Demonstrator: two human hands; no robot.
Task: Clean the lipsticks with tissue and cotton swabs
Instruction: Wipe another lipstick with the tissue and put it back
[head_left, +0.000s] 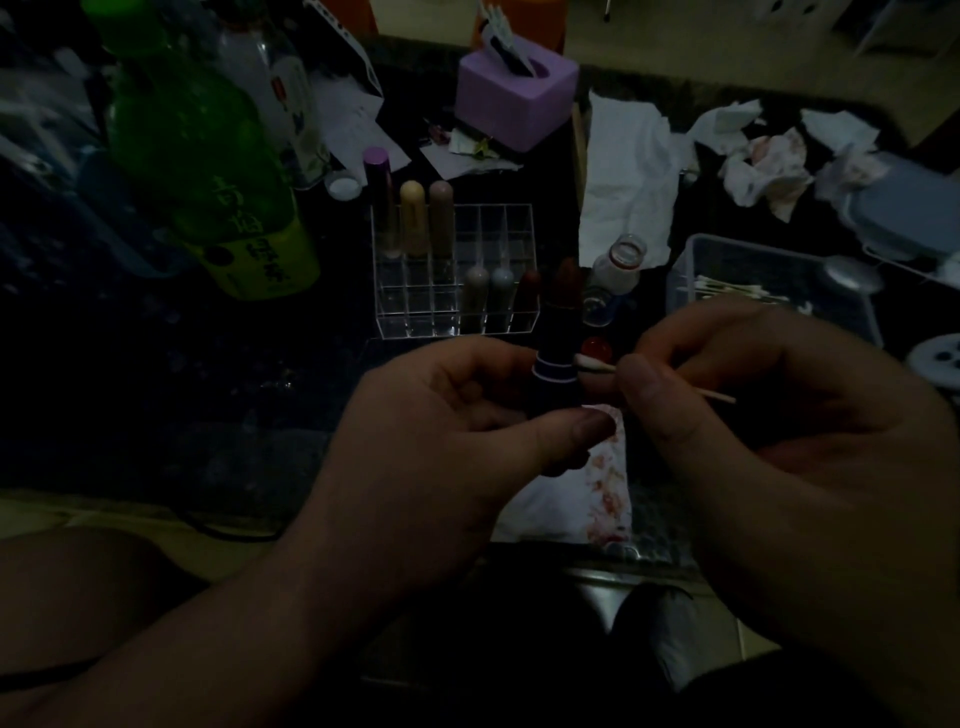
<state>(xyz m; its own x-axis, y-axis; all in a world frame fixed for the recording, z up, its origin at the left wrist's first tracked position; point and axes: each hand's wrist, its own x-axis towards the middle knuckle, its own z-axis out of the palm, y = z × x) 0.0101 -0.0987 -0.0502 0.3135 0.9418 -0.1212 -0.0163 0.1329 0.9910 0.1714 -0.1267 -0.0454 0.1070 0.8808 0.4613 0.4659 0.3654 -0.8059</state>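
Lipstick (556, 371) under inspection is being held over the near part of the dark table (156, 389), between both hands and just in front of the clear organizer (509, 223). The left hand (457, 415) is gripping the lower tube, fingers and thumb curling round it. The right hand (779, 415) is pinching the stick of a cotton swab (597, 365) between thumb and fingers.

Containers: the organizer is holding three tall capped sticks (414, 218) in its back-left cells and three shorter sticks (501, 291) in its front row. A clear plastic box (753, 249) to the right is holding a loose row of spare swabs (727, 286). A purple tissue box (514, 98) is sitting at the back with paper sticking out of its slot. A small glass bottle (618, 275) is standing uncapped beside the organizer's right end; its contents cannot be made out.

Orientation: the lipstick's long axis is running near upright, its dark red tip pointing up and away toward the organizer. The swab is lying almost level, its cotton tip pointing left at the tube's pale banded collar; whether it is touching or just beside cannot be told in this dim light. A red-stained tissue (608, 483) is lying flat under the hands.
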